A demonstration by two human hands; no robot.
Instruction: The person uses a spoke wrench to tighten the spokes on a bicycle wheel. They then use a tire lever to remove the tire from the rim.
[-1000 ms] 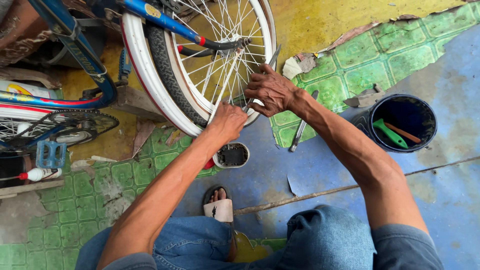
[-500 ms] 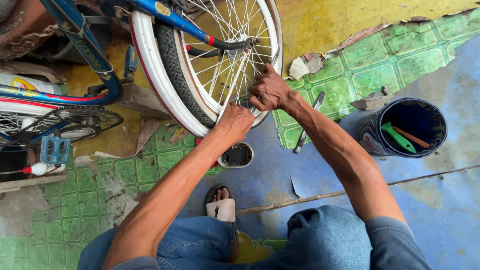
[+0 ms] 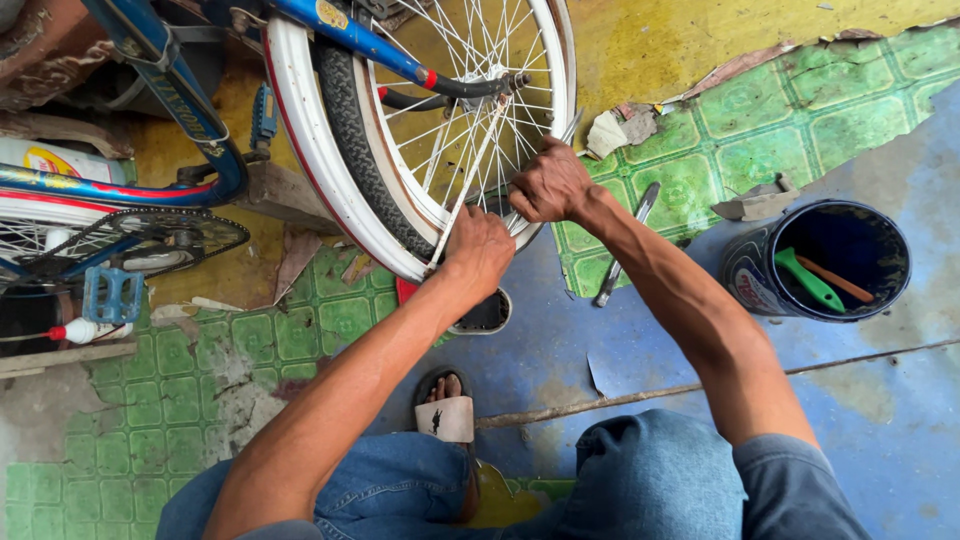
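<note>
Both hands closed on bicycle wheel (image 3: 400, 190), upturned over floor: left hand (image 3: 480, 252) gripped white rim at bottom edge, steadying; right hand (image 3: 548, 185) pinched spokes beside it.

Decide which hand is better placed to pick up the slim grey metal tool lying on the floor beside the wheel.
Probably the right. The right hand rests on the white-rimmed spoked bicycle wheel next to the slim grey metal tool, forearm just above it; the left hand is further off.
</note>
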